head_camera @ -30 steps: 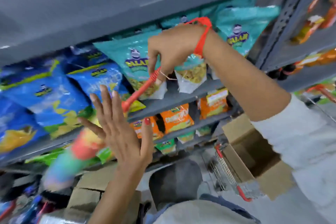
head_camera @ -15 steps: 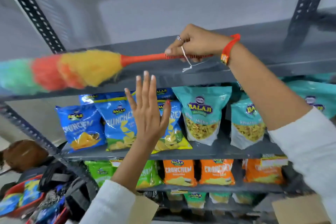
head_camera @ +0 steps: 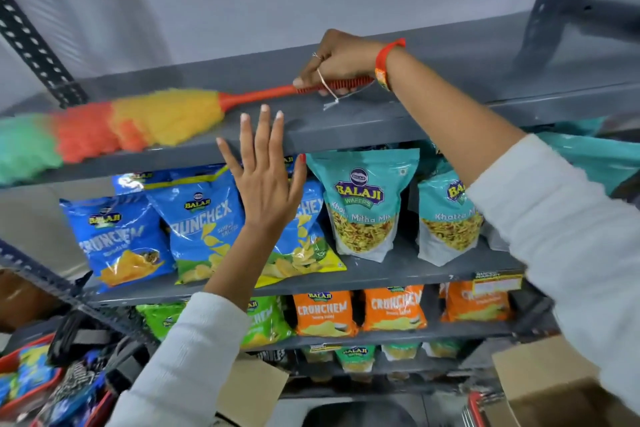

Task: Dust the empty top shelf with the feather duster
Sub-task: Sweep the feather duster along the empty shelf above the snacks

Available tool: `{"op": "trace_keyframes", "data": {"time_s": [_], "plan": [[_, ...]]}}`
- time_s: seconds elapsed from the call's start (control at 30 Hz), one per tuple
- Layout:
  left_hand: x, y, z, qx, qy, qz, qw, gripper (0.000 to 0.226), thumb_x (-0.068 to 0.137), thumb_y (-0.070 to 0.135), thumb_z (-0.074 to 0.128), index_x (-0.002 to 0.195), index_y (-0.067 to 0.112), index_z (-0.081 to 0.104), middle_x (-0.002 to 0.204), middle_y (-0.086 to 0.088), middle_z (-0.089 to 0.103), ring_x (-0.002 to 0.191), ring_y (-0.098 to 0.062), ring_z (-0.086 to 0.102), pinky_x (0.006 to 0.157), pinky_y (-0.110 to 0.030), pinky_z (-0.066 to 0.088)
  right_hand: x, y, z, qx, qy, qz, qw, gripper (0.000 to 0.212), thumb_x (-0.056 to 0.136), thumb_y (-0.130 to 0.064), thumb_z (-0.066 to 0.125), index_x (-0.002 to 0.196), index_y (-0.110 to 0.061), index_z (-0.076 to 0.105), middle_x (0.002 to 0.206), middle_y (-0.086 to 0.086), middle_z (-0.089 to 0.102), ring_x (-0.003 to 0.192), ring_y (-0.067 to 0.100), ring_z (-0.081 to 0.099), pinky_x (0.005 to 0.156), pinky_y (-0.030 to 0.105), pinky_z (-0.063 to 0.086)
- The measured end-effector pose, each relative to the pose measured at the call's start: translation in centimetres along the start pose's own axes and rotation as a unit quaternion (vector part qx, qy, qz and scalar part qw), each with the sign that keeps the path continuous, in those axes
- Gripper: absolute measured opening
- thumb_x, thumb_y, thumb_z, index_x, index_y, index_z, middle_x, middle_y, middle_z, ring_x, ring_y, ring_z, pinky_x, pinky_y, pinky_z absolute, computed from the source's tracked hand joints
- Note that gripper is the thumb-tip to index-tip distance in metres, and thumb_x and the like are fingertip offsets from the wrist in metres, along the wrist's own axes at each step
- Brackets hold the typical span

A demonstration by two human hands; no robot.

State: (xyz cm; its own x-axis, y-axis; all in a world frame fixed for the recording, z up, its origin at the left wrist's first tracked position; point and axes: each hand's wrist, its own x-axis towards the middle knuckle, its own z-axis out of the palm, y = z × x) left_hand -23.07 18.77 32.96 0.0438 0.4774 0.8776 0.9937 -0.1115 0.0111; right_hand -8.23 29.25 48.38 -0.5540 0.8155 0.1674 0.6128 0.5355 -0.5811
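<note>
The feather duster has an orange handle and a fluffy yellow, orange and green head. It lies across the front of the grey top shelf, head pointing left and blurred. My right hand grips the ribbed end of the handle above the shelf's front lip; a red band circles the wrist. My left hand is raised flat with fingers spread, fingertips at the shelf's front edge, holding nothing. The top shelf bears no goods where I can see it.
Blue snack bags and teal Balaji pouches fill the shelf below; orange packs sit lower. Perforated uprights flank the rack. Cardboard boxes and a red basket stand near the floor.
The duster rose from the lower shelves up to the top shelf, then settled lower onto its front. My left hand lifted with it to the shelf edge.
</note>
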Motion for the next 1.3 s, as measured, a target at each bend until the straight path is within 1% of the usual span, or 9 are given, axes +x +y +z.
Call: {"op": "trace_keyframes", "data": {"time_s": [0.13,0.23,0.33,0.43,0.57,0.7,0.83,1.03,1.3], "plan": [[0.1,-0.3,0.7,-0.004,0.023,0.005,1.000,0.054,0.095,0.037,0.037,0.143,0.013,0.030,0.147,-0.013,0.037,0.140,-0.032,0.017,0.111,-0.055,-0.004,1.8,0.4,-0.2,-0.045,0.045,0.019,0.998,0.036,0.081,-0.041,0.068,0.099,-0.011,0.075,0.061,-0.005,0.063,0.035,-0.005,0.050,0.045,0.016,0.041],[0.2,-0.3,0.9,-0.005,0.031,0.007,0.999,0.053,0.094,0.037,0.037,0.141,0.014,0.032,0.146,-0.013,0.039,0.139,-0.031,0.018,0.112,-0.054,-0.006,2.7,0.8,-0.7,-0.167,0.164,0.033,0.972,0.035,0.083,-0.047,0.060,0.108,-0.024,0.069,0.102,-0.003,0.070,0.093,0.014,0.067,0.074,0.028,0.046],[0.2,-0.3,1.0,-0.004,0.037,0.006,0.999,0.051,0.094,0.037,0.036,0.140,0.014,0.034,0.144,-0.013,0.041,0.139,-0.031,0.020,0.113,-0.051,-0.007,2.9,1.3,-1.2,-0.214,0.226,0.025,0.950,0.034,0.085,-0.048,0.057,0.111,-0.028,0.068,0.123,-0.004,0.064,0.112,0.022,0.059,0.085,0.030,0.043],[0.3,-0.4,1.0,-0.011,0.046,0.007,0.999,0.050,0.095,0.037,0.037,0.138,0.014,0.037,0.143,-0.011,0.044,0.139,-0.029,0.021,0.113,-0.051,-0.005,2.3,1.8,-1.8,-0.154,0.215,0.023,0.964,0.034,0.079,-0.052,0.061,0.104,-0.032,0.072,0.121,-0.010,0.065,0.107,0.014,0.060,0.077,0.027,0.041],[0.5,0.2,0.6,-0.014,0.067,-0.013,0.998,0.044,0.094,0.035,0.039,0.131,0.013,0.046,0.135,-0.009,0.053,0.135,-0.026,0.032,0.113,-0.055,0.001,0.6,2.3,-3.6,-0.041,0.186,0.017,0.982,0.023,0.074,-0.052,0.066,0.088,-0.036,0.075,0.071,-0.015,0.068,0.044,-0.009,0.054,0.052,0.019,0.038],[1.6,2.2,0.6,-0.050,0.104,-0.019,0.993,0.036,0.092,0.032,0.043,0.123,0.014,0.050,0.126,-0.008,0.060,0.129,-0.025,0.040,0.113,-0.052,0.000,-0.8,2.2,-5.1,0.043,0.132,-0.012,0.990,0.012,0.076,-0.040,0.072,0.085,-0.034,0.075,0.059,-0.009,0.065,0.045,0.008,0.051,0.046,0.021,0.043],[2.5,4.7,1.4,-0.082,0.094,0.036,0.992,0.034,0.092,0.031,0.045,0.120,0.014,0.052,0.123,-0.008,0.062,0.125,-0.025,0.044,0.114,-0.050,0.005,-1.6,2.4,-5.3,0.053,0.076,-0.018,0.995,0.005,0.077,-0.033,0.076,0.080,-0.030,0.075,0.044,-0.014,0.062,0.041,0.005,0.050,0.040,0.016,0.043],[2.2,5.3,2.4,-0.049,0.067,0.047,0.995,0.034,0.091,0.034,0.044,0.117,0.016,0.056,0.115,-0.003,0.066,0.112,-0.020,0.049,0.110,-0.042,0.014,-2.4,3.7,-5.1,-0.042,0.070,0.043,0.996,0.019,0.075,-0.045,0.073,0.083,-0.028,0.078,0.060,-0.009,0.066,0.060,0.017,0.055,0.056,0.023,0.042],[2.3,5.2,2.7,-0.042,0.076,0.051,0.995,0.034,0.092,0.034,0.043,0.116,0.015,0.058,0.114,-0.003,0.066,0.114,-0.021,0.049,0.110,-0.043,0.014,-3.0,5.1,-5.3,-0.274,0.293,0.091,0.911,0.030,0.083,-0.052,0.058,0.102,-0.034,0.071,0.115,-0.004,0.069,0.109,0.024,0.059,0.077,0.030,0.040]]}}
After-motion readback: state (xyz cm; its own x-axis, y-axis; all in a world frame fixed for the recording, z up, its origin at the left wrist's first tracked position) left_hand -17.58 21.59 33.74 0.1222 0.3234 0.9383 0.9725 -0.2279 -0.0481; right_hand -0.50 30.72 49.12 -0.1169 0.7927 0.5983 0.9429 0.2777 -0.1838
